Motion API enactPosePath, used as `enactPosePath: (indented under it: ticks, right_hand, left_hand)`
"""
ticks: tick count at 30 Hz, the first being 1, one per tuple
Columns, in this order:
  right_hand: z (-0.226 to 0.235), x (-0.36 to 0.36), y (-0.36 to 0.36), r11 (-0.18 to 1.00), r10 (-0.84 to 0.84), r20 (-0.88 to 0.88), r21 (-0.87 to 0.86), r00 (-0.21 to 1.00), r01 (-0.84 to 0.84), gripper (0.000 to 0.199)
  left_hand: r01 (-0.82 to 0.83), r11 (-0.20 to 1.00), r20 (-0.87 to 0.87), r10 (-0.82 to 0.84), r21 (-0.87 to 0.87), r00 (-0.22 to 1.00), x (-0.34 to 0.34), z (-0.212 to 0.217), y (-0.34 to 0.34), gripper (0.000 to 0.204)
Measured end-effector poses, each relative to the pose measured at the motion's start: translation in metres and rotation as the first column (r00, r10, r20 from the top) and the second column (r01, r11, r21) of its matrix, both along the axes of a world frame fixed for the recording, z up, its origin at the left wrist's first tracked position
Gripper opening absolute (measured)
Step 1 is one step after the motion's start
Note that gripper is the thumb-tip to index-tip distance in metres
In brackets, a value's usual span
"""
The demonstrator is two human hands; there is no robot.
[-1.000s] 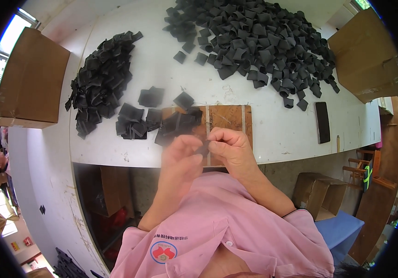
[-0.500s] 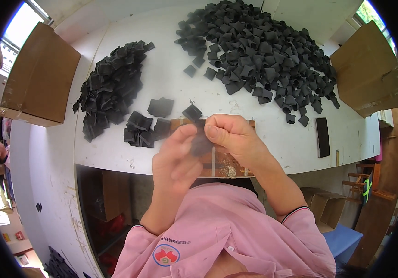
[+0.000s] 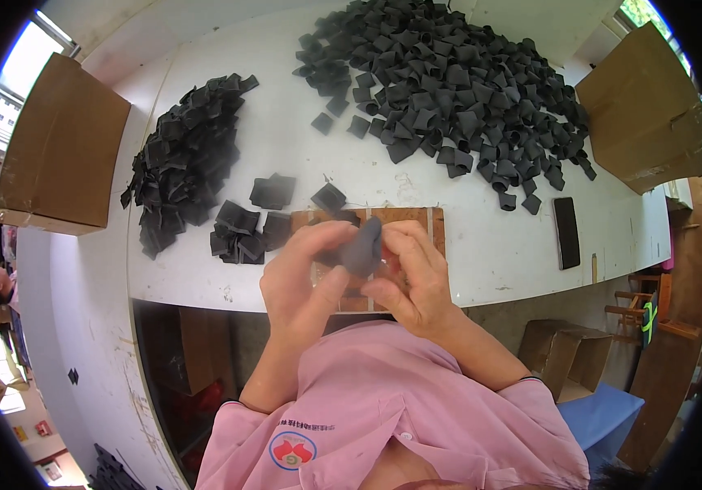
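Note:
A small dark grey fabric sleeve [image 3: 362,250] is held between my two hands above a brown board [image 3: 418,217] with strips of tape. My left hand [image 3: 298,273] pinches its left side between thumb and fingers. My right hand [image 3: 418,276] has curled fingers against its right edge, the thumb lower down. The sleeve is bent upward and slightly blurred. Just beyond the board's upper left edge lies a single dark piece [image 3: 329,198]. A small stack of dark pieces [image 3: 237,233] sits left of the board, with a flat piece [image 3: 273,192] behind it.
A large heap of dark fabric sleeves [image 3: 465,98] covers the far right of the white table [image 3: 286,122]. Another heap of flatter pieces [image 3: 188,155] lies at left. Cardboard boxes stand at left [image 3: 65,147] and right [image 3: 653,110]. A black phone [image 3: 566,233] rests at right.
My right hand has turned and opened from its tight pinch, its thumb now lower. My left fingers have closed around the sleeve, which now bends upward. The whole view has shifted slightly.

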State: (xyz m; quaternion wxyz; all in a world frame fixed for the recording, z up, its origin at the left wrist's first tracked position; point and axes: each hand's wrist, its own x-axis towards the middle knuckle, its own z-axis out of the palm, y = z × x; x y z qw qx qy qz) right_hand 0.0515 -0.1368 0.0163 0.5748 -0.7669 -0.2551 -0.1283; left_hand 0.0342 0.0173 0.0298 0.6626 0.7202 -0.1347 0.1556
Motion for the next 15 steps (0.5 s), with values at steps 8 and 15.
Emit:
enactPosePath:
  ticks: [8, 15]
  right_hand:
    - [0.014, -0.002, 0.011, 0.996, 0.080, -0.141, 0.053, 0.987, -0.073, 0.039]
    - [0.015, 0.007, 0.013, 0.961, 0.048, 0.027, -0.275, 0.999, -0.038, 0.029]
  left_hand:
    - [-0.097, 0.991, 0.023, 0.095, 0.095, 0.995, -0.005, -0.007, 0.001, 0.027]
    - [0.053, 0.986, -0.113, -0.072, -0.161, 0.991, 0.004, -0.001, 0.006, 0.030]
